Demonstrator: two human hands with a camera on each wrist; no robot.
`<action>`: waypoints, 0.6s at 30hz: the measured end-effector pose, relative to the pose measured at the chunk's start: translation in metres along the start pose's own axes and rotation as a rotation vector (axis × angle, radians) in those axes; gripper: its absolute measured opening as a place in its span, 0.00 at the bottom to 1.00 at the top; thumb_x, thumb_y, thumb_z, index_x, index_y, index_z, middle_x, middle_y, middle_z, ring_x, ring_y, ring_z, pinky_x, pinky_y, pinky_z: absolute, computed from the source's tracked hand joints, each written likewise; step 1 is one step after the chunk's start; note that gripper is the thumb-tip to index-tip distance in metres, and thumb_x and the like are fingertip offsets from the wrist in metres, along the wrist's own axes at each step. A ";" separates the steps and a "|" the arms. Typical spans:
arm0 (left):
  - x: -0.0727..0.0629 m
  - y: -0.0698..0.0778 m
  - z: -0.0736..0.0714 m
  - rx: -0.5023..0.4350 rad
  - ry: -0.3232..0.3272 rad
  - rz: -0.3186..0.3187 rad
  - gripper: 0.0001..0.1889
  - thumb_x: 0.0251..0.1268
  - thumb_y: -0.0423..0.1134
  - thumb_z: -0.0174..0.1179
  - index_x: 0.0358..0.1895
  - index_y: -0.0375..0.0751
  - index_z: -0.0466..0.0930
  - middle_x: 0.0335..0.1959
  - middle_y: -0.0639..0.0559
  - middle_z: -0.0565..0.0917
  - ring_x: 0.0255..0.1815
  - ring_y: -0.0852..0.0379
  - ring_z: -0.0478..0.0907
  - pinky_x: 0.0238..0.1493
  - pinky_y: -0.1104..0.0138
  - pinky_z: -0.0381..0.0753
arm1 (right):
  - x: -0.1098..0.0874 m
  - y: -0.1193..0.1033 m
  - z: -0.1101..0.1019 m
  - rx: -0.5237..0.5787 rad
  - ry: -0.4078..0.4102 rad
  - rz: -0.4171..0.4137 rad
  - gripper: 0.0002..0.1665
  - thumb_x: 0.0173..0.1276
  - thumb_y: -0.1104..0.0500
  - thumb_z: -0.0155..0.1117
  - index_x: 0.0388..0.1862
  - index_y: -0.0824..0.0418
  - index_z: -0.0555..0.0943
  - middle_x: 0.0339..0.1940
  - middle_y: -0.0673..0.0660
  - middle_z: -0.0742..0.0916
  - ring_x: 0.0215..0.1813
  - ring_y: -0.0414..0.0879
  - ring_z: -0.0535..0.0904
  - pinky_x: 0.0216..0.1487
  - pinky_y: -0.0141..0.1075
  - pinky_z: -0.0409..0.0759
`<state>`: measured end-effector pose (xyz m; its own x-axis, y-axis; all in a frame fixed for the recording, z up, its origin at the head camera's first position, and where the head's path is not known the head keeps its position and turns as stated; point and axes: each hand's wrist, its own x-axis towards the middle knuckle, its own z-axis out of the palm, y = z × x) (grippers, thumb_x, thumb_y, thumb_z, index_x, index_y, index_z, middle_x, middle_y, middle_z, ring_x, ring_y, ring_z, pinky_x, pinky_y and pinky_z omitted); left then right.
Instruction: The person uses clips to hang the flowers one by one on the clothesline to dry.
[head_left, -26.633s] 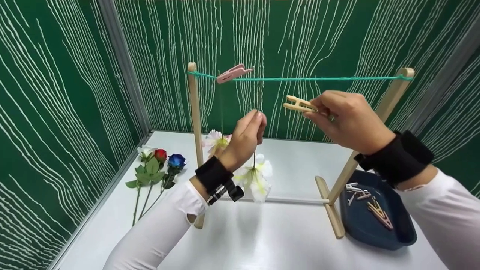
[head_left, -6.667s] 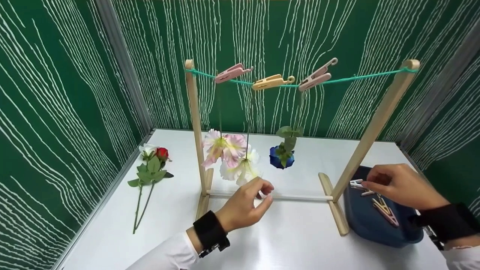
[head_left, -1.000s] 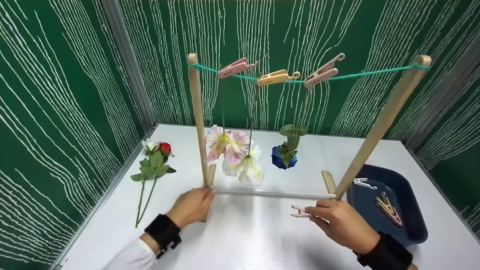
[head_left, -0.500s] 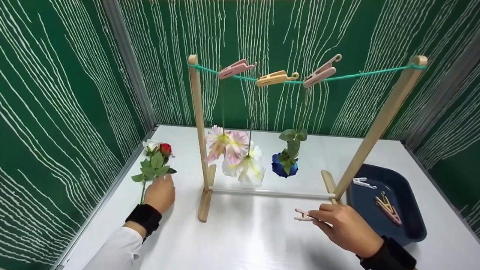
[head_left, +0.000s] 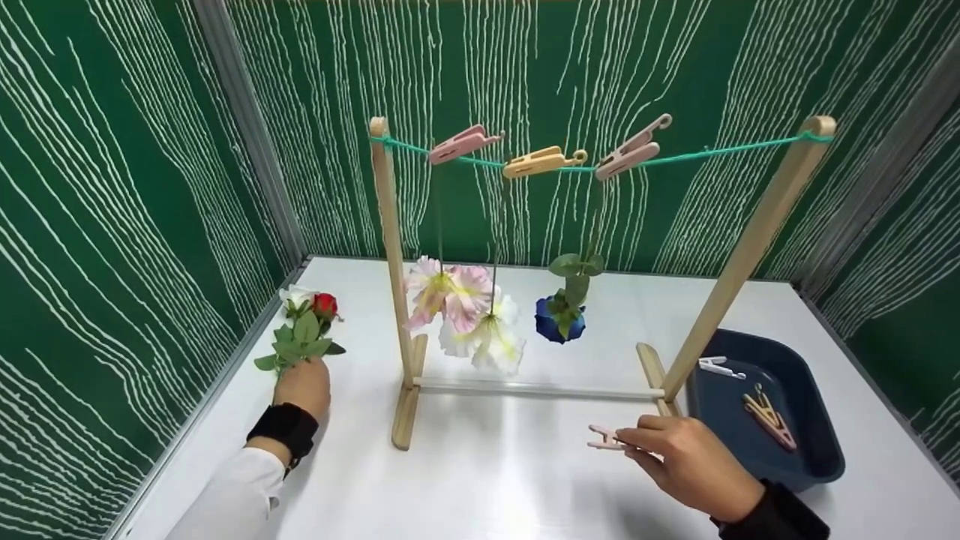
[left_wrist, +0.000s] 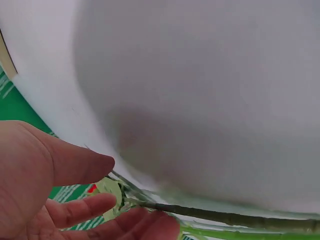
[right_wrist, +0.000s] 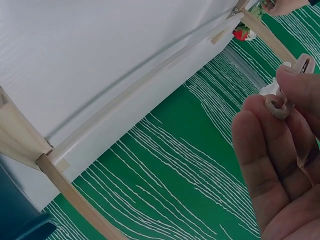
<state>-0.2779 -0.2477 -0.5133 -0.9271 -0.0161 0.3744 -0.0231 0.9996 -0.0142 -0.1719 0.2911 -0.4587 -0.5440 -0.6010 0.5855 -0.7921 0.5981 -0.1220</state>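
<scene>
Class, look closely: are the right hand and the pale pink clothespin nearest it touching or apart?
Touching. The right wrist view shows the right hand pinching the pale pink clothespin between thumb and fingers.

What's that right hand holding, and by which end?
The right hand pinches a pale pink clothespin by its ringed handle end; the pronged end sticks out.

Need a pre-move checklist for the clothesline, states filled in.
1. Right grip holds pale pink clothespin: ok, pinched.
2. Left grip closed on a rose stem: not ok, thumb and fingers apart.
3. Pink flower, white flower and blue rose hanging: ok, heads down.
4. Bare green line near the right post: ok.
5. Spare clothespins in tray: ok.
6. Whether that stem is the red rose's: cannot tell.
</scene>
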 end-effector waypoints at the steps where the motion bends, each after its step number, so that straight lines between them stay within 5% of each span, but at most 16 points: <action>1: 0.001 -0.001 -0.001 -0.010 -0.015 -0.008 0.06 0.71 0.23 0.60 0.35 0.21 0.78 0.29 0.26 0.86 0.31 0.32 0.88 0.34 0.44 0.89 | 0.000 0.000 0.000 -0.001 0.002 0.001 0.23 0.47 0.74 0.86 0.42 0.55 0.93 0.29 0.43 0.87 0.31 0.31 0.78 0.31 0.25 0.73; 10: 0.005 -0.011 -0.002 -0.161 -0.129 0.016 0.07 0.70 0.19 0.57 0.34 0.20 0.84 0.31 0.25 0.88 0.33 0.29 0.89 0.36 0.42 0.90 | -0.003 0.001 0.002 0.000 0.001 0.003 0.23 0.48 0.73 0.86 0.41 0.54 0.93 0.30 0.42 0.86 0.31 0.31 0.78 0.31 0.25 0.73; 16: 0.035 -0.046 0.053 -0.381 -0.263 0.032 0.10 0.64 0.26 0.58 0.23 0.33 0.80 0.22 0.40 0.84 0.25 0.41 0.84 0.29 0.48 0.84 | -0.003 0.001 0.002 0.000 0.006 0.002 0.23 0.48 0.73 0.86 0.41 0.54 0.92 0.30 0.42 0.86 0.30 0.30 0.77 0.30 0.25 0.72; 18: 0.040 -0.048 0.053 -0.503 -0.301 0.050 0.09 0.63 0.28 0.57 0.25 0.33 0.82 0.24 0.42 0.84 0.26 0.45 0.81 0.29 0.52 0.83 | -0.003 0.001 0.002 -0.001 0.007 0.001 0.23 0.48 0.73 0.86 0.41 0.54 0.92 0.30 0.42 0.86 0.30 0.30 0.76 0.30 0.25 0.71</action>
<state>-0.3339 -0.2980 -0.5467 -0.9896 0.0994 0.1038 0.1355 0.8858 0.4438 -0.1719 0.2922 -0.4622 -0.5425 -0.5966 0.5914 -0.7913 0.5993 -0.1213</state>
